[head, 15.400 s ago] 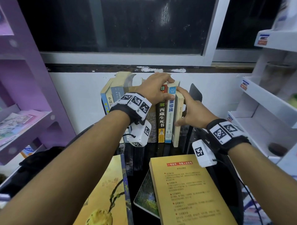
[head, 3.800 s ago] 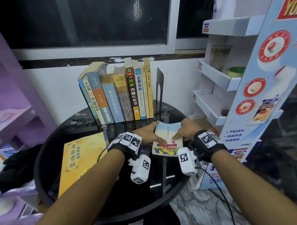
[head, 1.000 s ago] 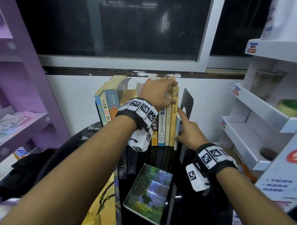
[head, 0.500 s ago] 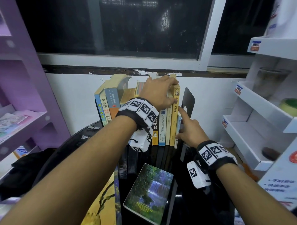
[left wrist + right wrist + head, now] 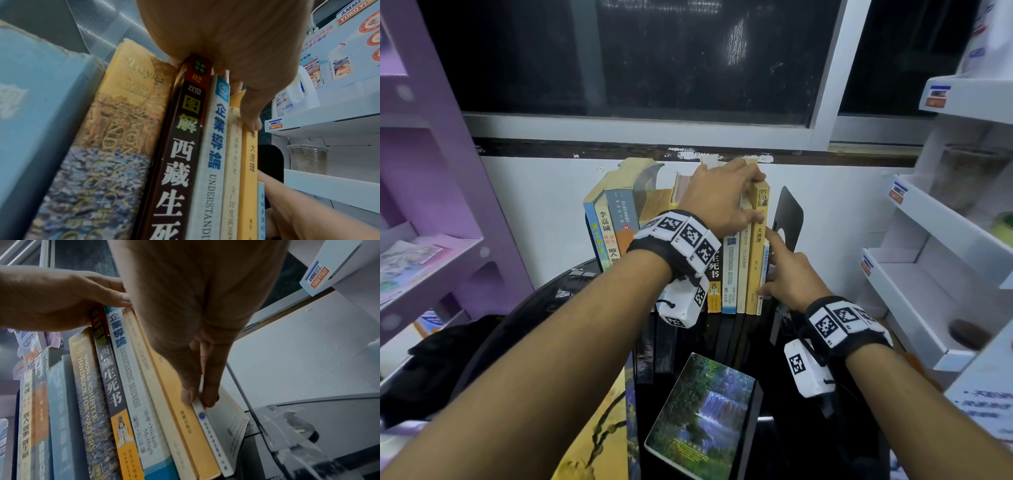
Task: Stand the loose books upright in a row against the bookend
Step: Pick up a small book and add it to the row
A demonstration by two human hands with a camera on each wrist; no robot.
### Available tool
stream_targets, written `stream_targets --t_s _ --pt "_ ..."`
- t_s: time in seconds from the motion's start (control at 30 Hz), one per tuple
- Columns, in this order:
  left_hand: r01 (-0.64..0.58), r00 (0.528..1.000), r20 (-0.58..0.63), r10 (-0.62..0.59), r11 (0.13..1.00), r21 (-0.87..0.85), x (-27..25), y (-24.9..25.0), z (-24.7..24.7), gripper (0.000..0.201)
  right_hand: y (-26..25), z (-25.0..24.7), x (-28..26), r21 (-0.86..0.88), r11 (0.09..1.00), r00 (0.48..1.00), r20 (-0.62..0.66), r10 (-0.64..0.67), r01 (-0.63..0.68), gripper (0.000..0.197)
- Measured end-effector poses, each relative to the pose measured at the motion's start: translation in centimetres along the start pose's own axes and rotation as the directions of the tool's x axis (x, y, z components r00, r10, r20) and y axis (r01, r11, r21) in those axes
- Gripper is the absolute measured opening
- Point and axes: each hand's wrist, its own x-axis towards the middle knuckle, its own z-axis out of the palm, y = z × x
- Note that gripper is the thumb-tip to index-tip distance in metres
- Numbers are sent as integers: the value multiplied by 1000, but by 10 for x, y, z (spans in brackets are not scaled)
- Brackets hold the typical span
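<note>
— Books (image 5: 726, 274) in an upright row are seen on the round black glass counter (image 5: 544, 308); how are they held?

— Their tops are gripped by the left hand (image 5: 717, 198), fingers curled over. A thin pale-blue paperback (image 5: 213, 431) is pinched by the right hand (image 5: 787, 274) beside the black metal bookend (image 5: 787, 219).
</note>
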Motion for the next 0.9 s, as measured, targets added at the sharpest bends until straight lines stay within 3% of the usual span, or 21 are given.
stream_targets --t_s 0.4,0.73,0.9 --pt "-11 1000 -18 11 1000 17 1 -1 1 58 1 2 3 16 1000 1000 16 6 -7 107" --pt "-53 998 37 52 998 34 0 -2 -5 57 -4 -1 -8 -3 1000 998 63 28 -28 111" --pt "-78 997 -4 78 996 33 -17 -4 -4 59 -8 -6 -14 -33 999 996 88 35 -32 113"
